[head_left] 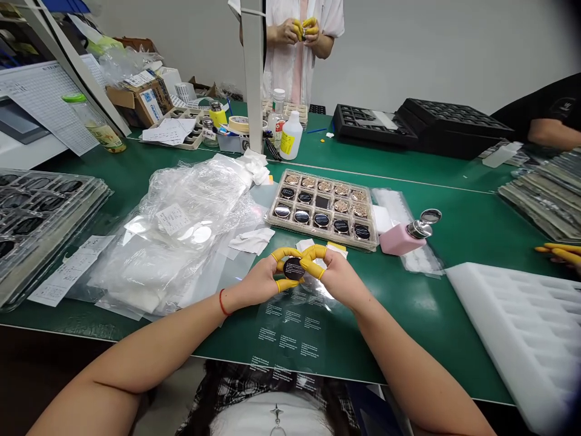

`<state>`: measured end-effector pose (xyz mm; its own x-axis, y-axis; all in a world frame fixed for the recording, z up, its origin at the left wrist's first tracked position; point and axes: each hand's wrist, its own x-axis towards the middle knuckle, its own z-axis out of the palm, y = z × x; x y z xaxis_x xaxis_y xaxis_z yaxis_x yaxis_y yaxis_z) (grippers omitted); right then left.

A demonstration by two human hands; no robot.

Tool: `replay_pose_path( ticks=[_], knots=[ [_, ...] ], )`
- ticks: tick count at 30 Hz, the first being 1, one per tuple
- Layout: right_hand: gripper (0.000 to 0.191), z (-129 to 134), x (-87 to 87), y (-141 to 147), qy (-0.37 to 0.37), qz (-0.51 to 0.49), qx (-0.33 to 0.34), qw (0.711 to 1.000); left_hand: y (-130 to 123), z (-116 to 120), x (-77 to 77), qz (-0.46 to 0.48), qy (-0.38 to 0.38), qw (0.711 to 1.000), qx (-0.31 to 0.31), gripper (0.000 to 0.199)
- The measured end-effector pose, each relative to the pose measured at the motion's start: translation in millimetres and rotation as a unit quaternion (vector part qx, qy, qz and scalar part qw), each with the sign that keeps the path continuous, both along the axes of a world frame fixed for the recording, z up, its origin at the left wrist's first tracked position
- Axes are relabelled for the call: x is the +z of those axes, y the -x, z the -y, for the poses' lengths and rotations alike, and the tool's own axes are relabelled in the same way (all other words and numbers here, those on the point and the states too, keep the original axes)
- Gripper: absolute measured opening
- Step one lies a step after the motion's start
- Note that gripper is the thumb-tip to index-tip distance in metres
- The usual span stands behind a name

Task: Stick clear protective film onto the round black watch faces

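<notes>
A round black disc [294, 269] with small white print is held up over the table's front part. My left hand [265, 280], in yellow finger cots, grips it between thumb and fingers at its left side. The fingers of my right hand [330, 272], also in yellow cots, are pressed together at the disc's right edge. Below them lies a clear sheet [290, 339] with rows of white text, reaching over the table edge. Just beyond my hands is a clear tray [323, 203] of round pieces, some black-faced, some rose-gold, with one dark compartment showing no piece.
A pink pump bottle [403, 238] stands right of the tray. Crumpled plastic bags [181, 212] pile up at left, beside stacked trays [40, 212]. White foam [481, 321] lies at right, near a co-worker's yellow-tipped fingers [563, 250]. Another person [299, 48] stands across the table.
</notes>
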<state>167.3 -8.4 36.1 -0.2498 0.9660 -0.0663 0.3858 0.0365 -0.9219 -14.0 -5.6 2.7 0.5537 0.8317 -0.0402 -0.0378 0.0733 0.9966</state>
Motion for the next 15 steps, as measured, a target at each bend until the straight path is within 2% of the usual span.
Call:
replay_pose_path(
  ticks=[15],
  knots=[
    [0.01,1.1,2.2,-1.1,-0.017,0.037,0.0,0.999,-0.4,0.2,-2.9,-0.009,0.009,1.0,-0.01,0.048]
  ],
)
